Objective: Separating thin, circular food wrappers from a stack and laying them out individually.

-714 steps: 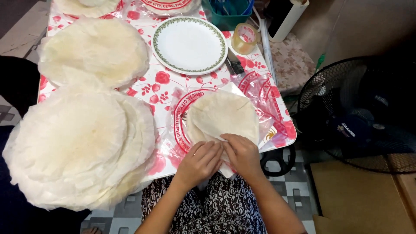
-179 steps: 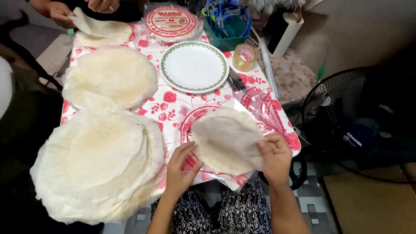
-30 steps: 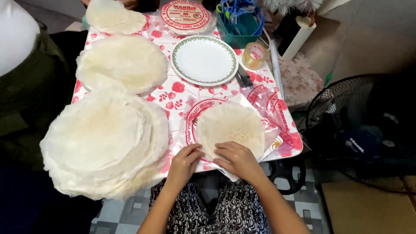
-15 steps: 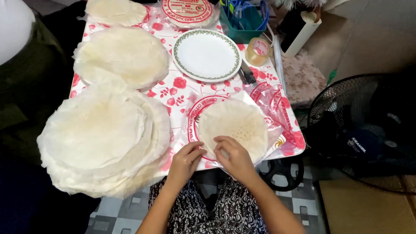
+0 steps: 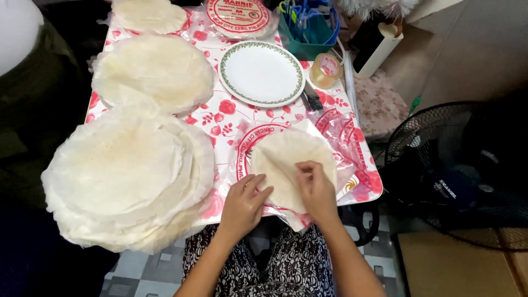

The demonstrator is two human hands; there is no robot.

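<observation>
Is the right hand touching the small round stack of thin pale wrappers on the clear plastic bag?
Touching. The head view shows the right hand lying on the small round stack of thin pale wrappers, its fingers pinching the top sheet, with no gap between them.

- A home, with food being prepared at a small table rather than in a fitted kitchen.
- The table [image 5: 231,118], centre of the frame, wears a plastic cloth printed with red flowers.
- On it, stacks of thin round wrappers [image 5: 126,176] at left and a white plate [image 5: 262,73] with a green patterned rim at upper centre.
- A black electric fan [image 5: 456,170] stands at right.
- A grey checked tiled floor [image 5: 140,269] shows at the bottom.
</observation>
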